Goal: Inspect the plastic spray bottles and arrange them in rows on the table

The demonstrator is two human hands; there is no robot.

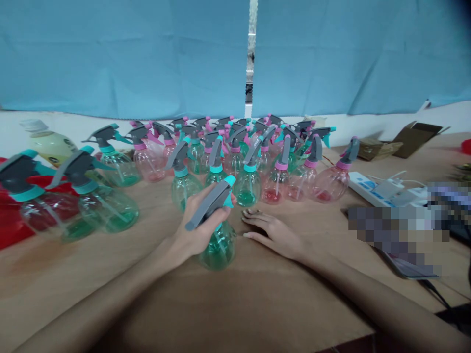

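My left hand (200,220) is wrapped round the grey and teal trigger head of a green spray bottle (218,250), near the middle of the table. The bottle is clear green plastic, darker green toward its base. Just right of it, my right hand (272,229) rests on the tabletop with its fingers stretched out, holding nothing. Behind both hands stand more spray bottles, among them a green one (247,189) with a teal collar and a pink one (273,189) with a pink collar.
Several spray bottles crowd the back; two green ones, one at the front (110,213), stand left by a red bag (11,215). A yellowish bottle (49,142) is behind them. At right lie a power strip (368,189), a phone (408,260) and an open cardboard box (415,139).
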